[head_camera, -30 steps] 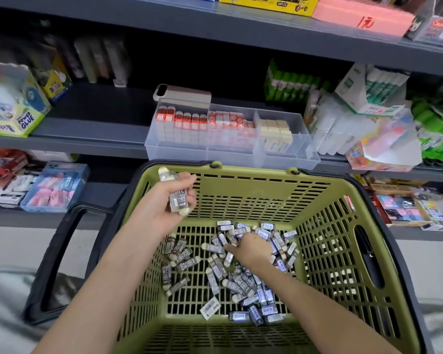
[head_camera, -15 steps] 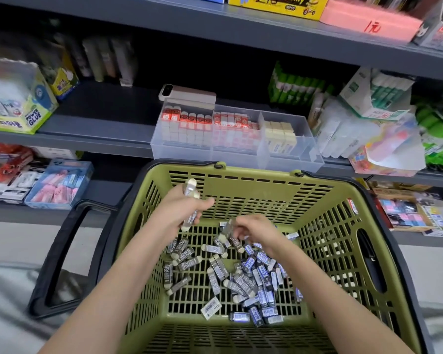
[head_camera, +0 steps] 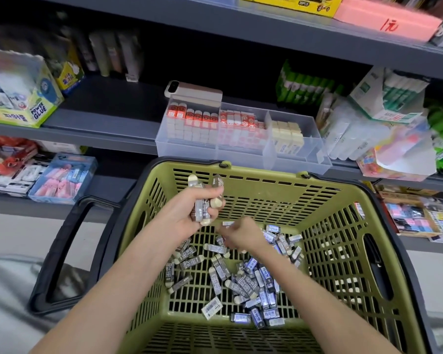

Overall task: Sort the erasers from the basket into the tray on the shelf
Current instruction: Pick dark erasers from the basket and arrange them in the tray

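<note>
The left hand is raised above the far left part of the green basket, its fingers clenched round a fistful of held erasers in grey sleeves with cream ends, which stick out above and below the fist. The right hand is lower and just beside it, over the basket floor, with fingers curled. It is blurred, and whether it pinches the small pale piece at its fingertips cannot be told. Below both forearms the loose erasers lie scattered on the basket floor, mostly toward the middle and right, many with "2B" on the sleeve. 1 lies apart near the front with its barcode up. The basket's black handle is folded down on the left. Straight behind the basket, on the grey shelf, stands the clear tray. 3 of its sections are filled: red-sleeved erasers on the left, red-and-white ones in the middle, cream ones on the right. A phone lies across its back left corner. A "POWER GLUE" box stands at the left of the shelf, and green glue sticks at the right.
</note>
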The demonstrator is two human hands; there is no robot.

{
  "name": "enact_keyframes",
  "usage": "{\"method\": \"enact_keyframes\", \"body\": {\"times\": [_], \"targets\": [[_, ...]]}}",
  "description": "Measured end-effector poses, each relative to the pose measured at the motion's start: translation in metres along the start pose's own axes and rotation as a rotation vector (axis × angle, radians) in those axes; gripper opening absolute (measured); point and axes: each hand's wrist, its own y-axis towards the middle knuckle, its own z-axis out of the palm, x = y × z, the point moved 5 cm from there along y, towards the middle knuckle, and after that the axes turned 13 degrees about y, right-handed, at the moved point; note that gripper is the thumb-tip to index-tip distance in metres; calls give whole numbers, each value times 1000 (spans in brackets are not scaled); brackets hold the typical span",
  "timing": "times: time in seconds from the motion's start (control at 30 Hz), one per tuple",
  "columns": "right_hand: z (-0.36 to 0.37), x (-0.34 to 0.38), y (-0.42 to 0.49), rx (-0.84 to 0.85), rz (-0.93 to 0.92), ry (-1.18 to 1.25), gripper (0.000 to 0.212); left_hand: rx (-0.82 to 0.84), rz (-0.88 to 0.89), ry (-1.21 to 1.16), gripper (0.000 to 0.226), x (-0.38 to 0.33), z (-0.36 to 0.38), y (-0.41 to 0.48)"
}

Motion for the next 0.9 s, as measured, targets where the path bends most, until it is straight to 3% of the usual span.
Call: {"method": "enact_keyframes", "body": {"times": [0.07, 0.13, 0.23, 0.37, 0.5, 0.63, 0.77, 0.9], "targets": [[18, -29, 2, -62, 66, -443, 56, -7, 19, -20, 29, -4, -4, -1], [29, -45, 3, -107, 68, -553, 56, 0, 23, -20, 28, -6, -6, -1], [33, -54, 5, -186, 45, -474, 53, -17, 34, -31, 31, -8, -9, -1], [38, -49, 10, -244, -40, -362, 31, -23, 46, -160, 30, -11, -11, 1], [40, -45, 15, -257, -71, -350, 30, 12, 35, -279, 24, -14, -12, -1], [46, -45, 13, -221, -127, -299, 11, 48, 53, -322, 27, -17, -15, -5], [50, -39, 14, -151, -193, -300, 12, 57, 51, -313, 27, -19, -15, -6], [54, -42, 14, -63, -125, -158, 22, 69, 48, -319, 23, -19, -16, -5]]}}
